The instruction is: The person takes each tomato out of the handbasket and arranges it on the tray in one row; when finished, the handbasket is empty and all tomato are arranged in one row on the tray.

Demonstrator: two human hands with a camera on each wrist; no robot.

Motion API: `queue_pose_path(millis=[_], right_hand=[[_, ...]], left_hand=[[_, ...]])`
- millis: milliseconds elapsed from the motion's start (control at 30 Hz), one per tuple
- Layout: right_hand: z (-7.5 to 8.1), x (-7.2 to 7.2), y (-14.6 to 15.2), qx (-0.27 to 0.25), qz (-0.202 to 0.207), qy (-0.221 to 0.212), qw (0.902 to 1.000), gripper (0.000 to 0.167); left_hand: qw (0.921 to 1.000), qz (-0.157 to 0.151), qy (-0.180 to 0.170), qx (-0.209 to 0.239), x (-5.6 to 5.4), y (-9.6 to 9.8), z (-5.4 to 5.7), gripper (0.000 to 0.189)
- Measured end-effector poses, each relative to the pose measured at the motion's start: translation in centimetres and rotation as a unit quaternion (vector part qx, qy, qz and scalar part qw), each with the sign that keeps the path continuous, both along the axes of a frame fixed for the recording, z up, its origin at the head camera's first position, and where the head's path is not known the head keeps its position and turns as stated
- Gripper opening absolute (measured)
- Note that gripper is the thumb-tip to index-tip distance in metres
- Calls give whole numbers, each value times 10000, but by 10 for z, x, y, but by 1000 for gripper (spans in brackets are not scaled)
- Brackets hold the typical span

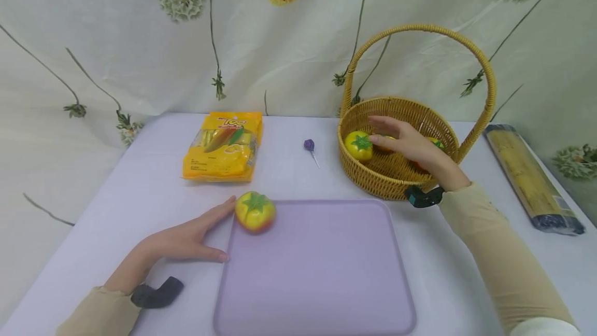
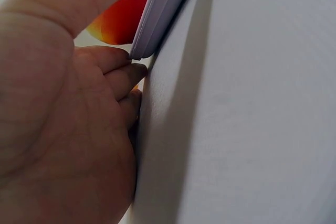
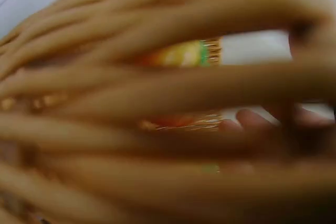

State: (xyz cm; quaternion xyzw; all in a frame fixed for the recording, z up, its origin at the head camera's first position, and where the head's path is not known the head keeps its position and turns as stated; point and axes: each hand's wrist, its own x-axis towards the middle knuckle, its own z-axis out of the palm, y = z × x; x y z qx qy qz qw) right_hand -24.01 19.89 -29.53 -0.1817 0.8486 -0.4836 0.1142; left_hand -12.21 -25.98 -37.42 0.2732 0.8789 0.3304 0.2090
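My left hand [image 1: 186,237] rests at the left edge of a pale purple tray [image 1: 322,274], thumb and fingers spread and straight. Its fingertips are right beside a yellow-and-red persimmon-like fruit [image 1: 254,212] with a green leafy top, which sits on the tray's far left corner. In the left wrist view, fingers [image 2: 123,80] lie by the tray's rim. Over the wicker basket [image 1: 373,180] reaches my right hand [image 1: 403,141], fingers extended, nothing gripped. Close to its thumb lies a similar fruit [image 1: 359,146]; others are partly hidden beneath the hand. Blurred wicker strands [image 3: 157,93] cover much of the right wrist view.
The basket's tall hoop handle [image 1: 422,28] arches above the right hand. A yellow candy bag [image 1: 224,147] lies at the back left, with a purple lollipop [image 1: 309,145] to its right. A long wrapped package [image 1: 531,178] lies at the right edge, and a floral cloth hangs behind.
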Motion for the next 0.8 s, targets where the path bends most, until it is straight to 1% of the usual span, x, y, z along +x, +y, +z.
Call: queue_pose_path(millis=[200,333,467,567,700,800], right_hand=[[-14,-6,-5,6,66,42,10000,62],[-19,-8,-6,141,51,119,9998,64],[-21,-11,-7,204,143,243,9994,64],[-22,-12,-8,239,303,295,9988,64],[-22,-12,-9,419,474,291,9976,67],[-23,-12,-10,520,515,245,9970,69]], left_hand=[[10000,-5,-85,22,0,-1,-1,106],[9999,-13,-127,55,-1,-1,-2,105],[9999,12,-116,70,0,-1,0,107],[9999,37,-142,67,0,0,1,107],[9998,41,-183,65,0,1,1,107],[9998,36,-185,65,0,0,-1,107]])
